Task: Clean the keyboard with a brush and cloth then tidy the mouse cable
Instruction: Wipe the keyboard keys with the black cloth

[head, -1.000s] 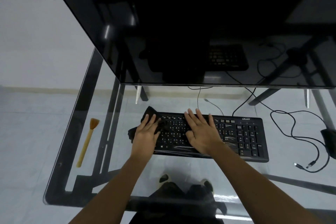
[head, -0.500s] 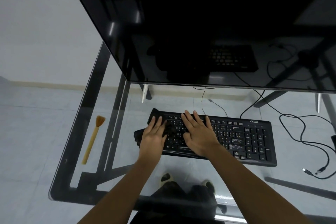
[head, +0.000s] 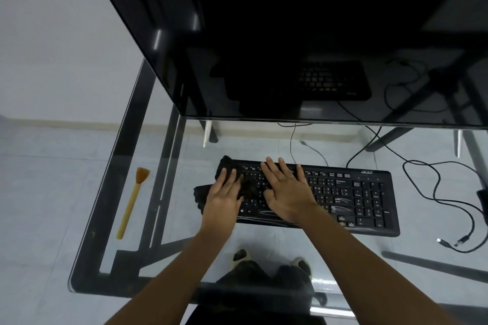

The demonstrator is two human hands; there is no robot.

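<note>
Since a second ago the left hand (head: pixel 221 199) has slid the soft, limp cloth (head: pixel 229 166) slightly rightward over the keyboard (head: pixel 364 200) at frame centre, pressing flat-palmed, while the right hand (head: pixel 287 190) rests open, steadying it.

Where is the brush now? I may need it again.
In the head view, the brush lies on the glass desk at its left edge, bristles pointing away, well left of the keyboard and untouched by either hand.

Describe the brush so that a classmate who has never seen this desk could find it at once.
Start at the glass desk and go to its left side, well away from the black keyboard. There lies a slim pale wooden brush, alone, orange-brown bristles fanned towards the far edge, touched by neither hand.
</note>
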